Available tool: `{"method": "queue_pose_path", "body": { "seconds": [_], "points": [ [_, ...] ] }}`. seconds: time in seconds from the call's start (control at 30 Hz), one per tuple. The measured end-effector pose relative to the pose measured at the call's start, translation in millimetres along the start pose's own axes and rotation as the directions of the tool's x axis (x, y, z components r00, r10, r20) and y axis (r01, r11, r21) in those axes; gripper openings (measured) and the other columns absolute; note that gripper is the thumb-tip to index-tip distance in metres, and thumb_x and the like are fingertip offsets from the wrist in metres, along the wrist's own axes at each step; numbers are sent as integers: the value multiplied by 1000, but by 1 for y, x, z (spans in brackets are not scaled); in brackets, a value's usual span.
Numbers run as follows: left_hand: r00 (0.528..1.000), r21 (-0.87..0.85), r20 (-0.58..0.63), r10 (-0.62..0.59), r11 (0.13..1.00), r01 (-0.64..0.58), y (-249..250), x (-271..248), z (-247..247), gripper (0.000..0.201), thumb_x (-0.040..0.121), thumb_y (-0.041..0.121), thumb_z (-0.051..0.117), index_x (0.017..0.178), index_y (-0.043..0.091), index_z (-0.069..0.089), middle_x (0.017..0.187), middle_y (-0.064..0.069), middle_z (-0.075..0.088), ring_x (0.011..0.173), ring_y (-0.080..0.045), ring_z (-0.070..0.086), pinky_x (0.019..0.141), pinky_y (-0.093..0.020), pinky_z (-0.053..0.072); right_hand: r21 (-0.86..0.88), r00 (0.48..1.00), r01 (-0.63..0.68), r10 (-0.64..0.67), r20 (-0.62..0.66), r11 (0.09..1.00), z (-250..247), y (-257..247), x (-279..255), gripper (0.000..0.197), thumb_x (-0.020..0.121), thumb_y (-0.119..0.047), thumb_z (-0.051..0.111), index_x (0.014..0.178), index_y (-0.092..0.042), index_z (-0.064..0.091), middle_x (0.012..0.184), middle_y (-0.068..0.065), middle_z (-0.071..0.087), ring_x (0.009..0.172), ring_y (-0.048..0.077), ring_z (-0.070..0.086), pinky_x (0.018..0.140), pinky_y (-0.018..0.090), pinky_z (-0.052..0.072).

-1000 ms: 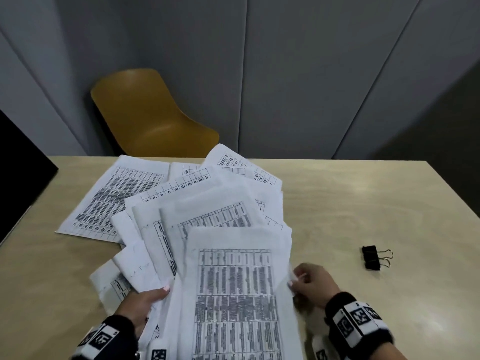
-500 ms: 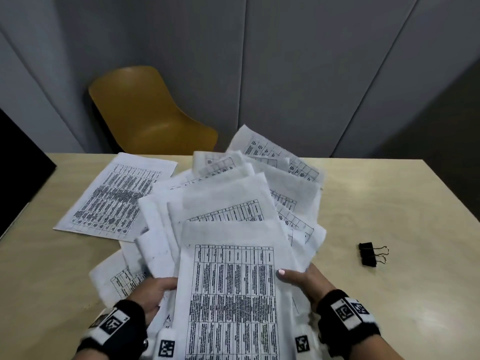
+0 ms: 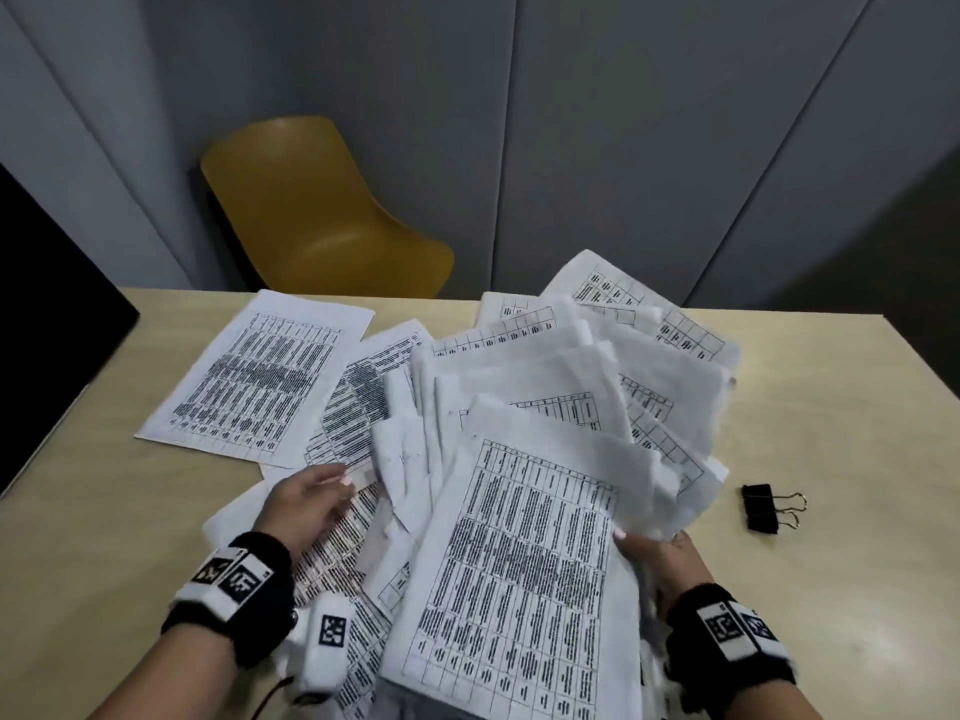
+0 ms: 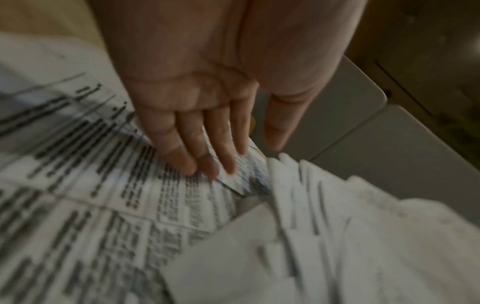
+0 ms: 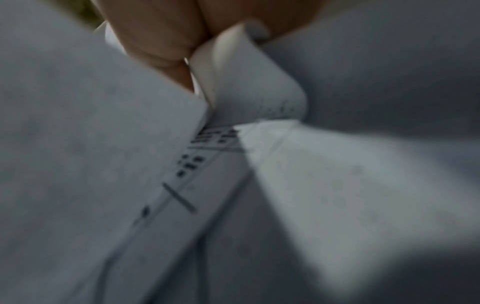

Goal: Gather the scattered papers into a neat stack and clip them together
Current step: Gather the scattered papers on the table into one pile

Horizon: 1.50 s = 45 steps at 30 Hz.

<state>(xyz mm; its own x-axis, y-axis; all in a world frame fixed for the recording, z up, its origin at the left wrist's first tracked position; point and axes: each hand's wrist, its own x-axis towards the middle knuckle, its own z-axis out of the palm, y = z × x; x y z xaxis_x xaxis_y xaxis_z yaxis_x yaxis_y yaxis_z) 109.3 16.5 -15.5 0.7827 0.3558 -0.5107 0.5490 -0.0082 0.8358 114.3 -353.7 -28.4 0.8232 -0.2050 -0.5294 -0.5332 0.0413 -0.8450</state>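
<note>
A fanned bundle of printed papers [image 3: 524, 543] is lifted off the table at the right, and my right hand [image 3: 660, 558] grips its right edge, fingers under and thumb on top. The right wrist view shows those fingers [image 5: 155, 35] pinching a curled sheet [image 5: 246, 82]. My left hand [image 3: 311, 501] lies flat with straight fingers [image 4: 207, 148] on the sheets [image 4: 91, 185] still on the table at the left. One printed sheet [image 3: 254, 371] lies apart at the far left. A black binder clip [image 3: 763, 506] sits on the table to the right of the bundle.
The light wooden table [image 3: 831, 407] has bare surface at the right around the clip. A yellow chair [image 3: 322, 215] stands behind the far edge against grey wall panels. A dark object [image 3: 47, 314] borders the table's left side.
My right hand has raised the bundle's right side and swung it to the right. My left hand came off the bundle and moved forward onto the lower sheets, uncovering another printed page.
</note>
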Motion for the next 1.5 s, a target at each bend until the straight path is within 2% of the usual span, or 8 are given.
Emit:
{"method": "queue_pose_path", "body": {
  "seconds": [0.17,0.3,0.63,0.77,0.93,1.07,1.2,1.5],
  "points": [
    [942,646,-193,276,758,-90,6,17,-19,63,85,28,61,140,19,34,146,-17,35,132,-37,32,108,-50,31,-26,993,-61,58,-107,998,-2,9,9,28,79,-4,64,102,8,54,48,13,61,42,23,57,50,23,44],
    [999,885,17,-35,465,1,3,19,-21,72,90,59,30,147,34,-4,157,-7,-18,143,-39,-14,114,-58,4,0,978,-155,154,-142,988,-9,16,13,35,78,-19,67,92,7,49,22,7,40,18,20,43,27,12,32],
    [943,904,332,36,272,-329,-33,-51,4,68,85,64,27,146,37,15,160,2,-2,145,-33,-7,114,-51,9,15,980,-146,146,-135,989,-9,5,10,52,83,-12,63,32,-12,52,20,-2,39,17,13,41,31,8,35],
    [906,838,183,383,421,-348,-15,-43,0,53,85,50,46,132,26,43,120,-3,56,119,-25,37,94,-35,34,79,980,-144,153,-129,986,-11,0,5,15,83,-10,64,85,3,56,40,1,56,33,15,52,49,18,38],
    [970,930,180,166,293,-223,-23,-17,13,71,91,51,32,148,31,-5,158,-7,-13,145,-31,-12,116,-48,3,63,972,-202,208,-111,977,-14,6,8,24,82,-13,66,66,-4,50,35,0,53,28,10,50,37,12,39],
    [961,943,274,48,180,-278,-44,-35,17,69,92,52,26,147,32,-9,148,-3,-33,144,-29,-18,114,-51,0,123,972,-228,233,-22,966,-12,7,7,56,76,-19,72,121,9,51,116,17,59,110,32,55,95,35,37],
    [882,853,287,374,318,-413,-49,-45,3,57,81,56,31,114,21,62,121,-9,61,112,-37,53,89,-43,41,105,959,-282,285,-16,954,-17,11,8,51,72,-30,74,110,2,59,48,2,64,38,20,61,44,22,48],
    [971,866,-181,155,494,83,-16,-10,-9,89,66,63,64,139,29,25,139,-10,29,126,-33,29,100,-47,32,126,984,-175,176,8,976,-14,4,4,37,83,-2,59,46,-9,60,27,-6,49,21,2,45,29,7,34]
  ]
}}
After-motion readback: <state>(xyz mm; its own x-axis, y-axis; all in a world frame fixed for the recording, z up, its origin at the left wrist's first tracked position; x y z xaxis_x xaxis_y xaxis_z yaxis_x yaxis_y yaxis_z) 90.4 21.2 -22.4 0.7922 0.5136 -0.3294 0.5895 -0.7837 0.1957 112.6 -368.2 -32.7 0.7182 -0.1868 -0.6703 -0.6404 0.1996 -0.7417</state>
